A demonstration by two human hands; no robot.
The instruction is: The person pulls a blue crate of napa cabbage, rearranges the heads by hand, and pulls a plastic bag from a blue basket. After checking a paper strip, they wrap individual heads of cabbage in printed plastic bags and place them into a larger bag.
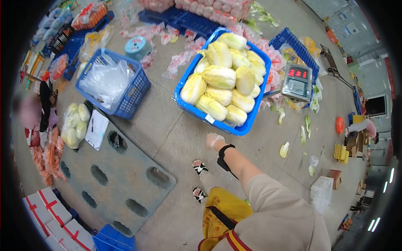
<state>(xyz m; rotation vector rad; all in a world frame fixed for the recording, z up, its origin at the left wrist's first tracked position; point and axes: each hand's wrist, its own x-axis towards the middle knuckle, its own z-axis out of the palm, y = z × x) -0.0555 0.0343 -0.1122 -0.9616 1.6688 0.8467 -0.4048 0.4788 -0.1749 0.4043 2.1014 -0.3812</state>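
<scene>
My right hand (213,140), in a thin clear glove with a dark band round the wrist, is just below the near edge of a blue crate (238,131). How its fingers are held cannot be made out. Pale yellow-green napa cabbages (219,77) fill the crate in a heap, and a small white label (210,119) is on its near rim. To the right of the crate, a scale (297,82) shows red digits. My left hand is out of view.
At the left are a blue basket (136,90) with clear plastic bags, a bag of cabbages (76,125), a clipboard (96,130) and a grey pallet (121,171). Loose leaves (284,149) and pink plastic lie on the floor. A white crate (321,193) stands at right; a person (370,128) is beyond.
</scene>
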